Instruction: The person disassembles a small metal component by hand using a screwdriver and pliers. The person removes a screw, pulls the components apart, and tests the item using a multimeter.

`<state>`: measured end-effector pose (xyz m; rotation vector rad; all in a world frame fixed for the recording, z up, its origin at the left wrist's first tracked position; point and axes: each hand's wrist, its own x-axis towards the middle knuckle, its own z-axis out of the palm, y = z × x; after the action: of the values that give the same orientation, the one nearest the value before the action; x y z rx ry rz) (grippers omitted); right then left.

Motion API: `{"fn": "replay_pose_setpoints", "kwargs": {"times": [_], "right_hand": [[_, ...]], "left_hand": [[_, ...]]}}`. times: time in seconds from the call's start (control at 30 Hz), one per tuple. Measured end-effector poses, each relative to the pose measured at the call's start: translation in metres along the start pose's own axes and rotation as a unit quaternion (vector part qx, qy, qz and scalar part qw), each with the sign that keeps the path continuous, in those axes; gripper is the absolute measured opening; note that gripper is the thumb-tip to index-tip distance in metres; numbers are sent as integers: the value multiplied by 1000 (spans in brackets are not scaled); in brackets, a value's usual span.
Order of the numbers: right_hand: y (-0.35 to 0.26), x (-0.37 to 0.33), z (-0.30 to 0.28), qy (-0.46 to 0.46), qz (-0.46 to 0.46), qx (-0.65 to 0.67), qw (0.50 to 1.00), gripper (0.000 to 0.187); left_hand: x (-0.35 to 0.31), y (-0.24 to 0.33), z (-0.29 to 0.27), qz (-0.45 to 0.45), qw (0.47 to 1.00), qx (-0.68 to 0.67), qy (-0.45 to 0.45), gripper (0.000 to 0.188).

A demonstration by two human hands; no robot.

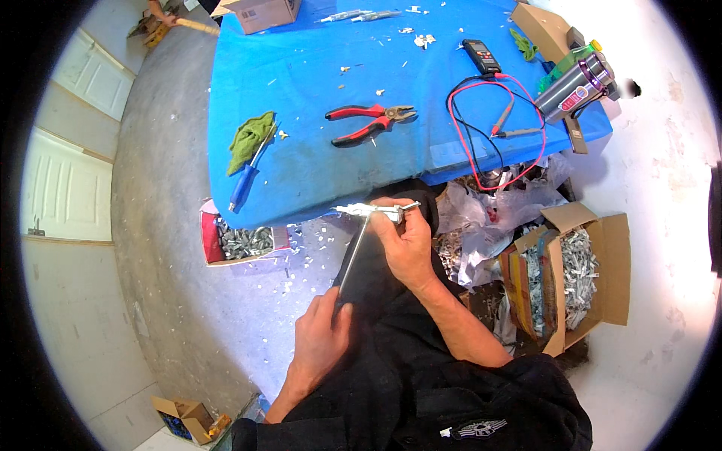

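My left hand (322,334) is closed round the handle of a screwdriver, mostly hidden by my fingers. The long metal screwdriver shaft (353,259) slants up to a slim white and silver part (368,210), and its tip appears to touch the part. My right hand (410,244) pinches this part between thumb and fingers, just off the table's near edge and above my dark-clothed leg. A short metal end sticks out at the right of the grip. What kind of part it is, I cannot make out.
On the blue-covered table (301,173) lie red-handled pliers (372,122), a blue-handled screwdriver (244,184), a green cloth (250,139), a multimeter (481,56) with leads and a steel flask (575,86). Boxes of metal pieces (244,240) and white-silver scraps (579,278) stand below. Another person's hand (162,13) shows far left.
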<state>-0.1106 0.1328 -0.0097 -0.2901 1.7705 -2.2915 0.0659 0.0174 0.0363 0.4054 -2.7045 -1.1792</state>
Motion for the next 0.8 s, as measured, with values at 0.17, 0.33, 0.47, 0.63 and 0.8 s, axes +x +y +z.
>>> {"fn": "replay_pose_setpoints", "kwargs": {"times": [0.17,0.33,0.47,0.63,0.8], "right_hand": [[-3,-2,3,17,17,3,1000,21],[-3,-3,4,17,16,46,999,22],[-5,-5,8,8,-12,47,999,23],[-10,-7,8,-6,-34,23,999,25],[-7,-8,6,-10,-24,50,998,26]], "left_hand": [[-3,1,4,-7,1000,12,9,33],[-4,3,5,-32,999,-35,8,34],[-8,3,10,-65,996,-64,11,33],[-8,5,13,-77,996,-46,8,33],[-8,-1,14,-64,996,-63,3,34]]}}
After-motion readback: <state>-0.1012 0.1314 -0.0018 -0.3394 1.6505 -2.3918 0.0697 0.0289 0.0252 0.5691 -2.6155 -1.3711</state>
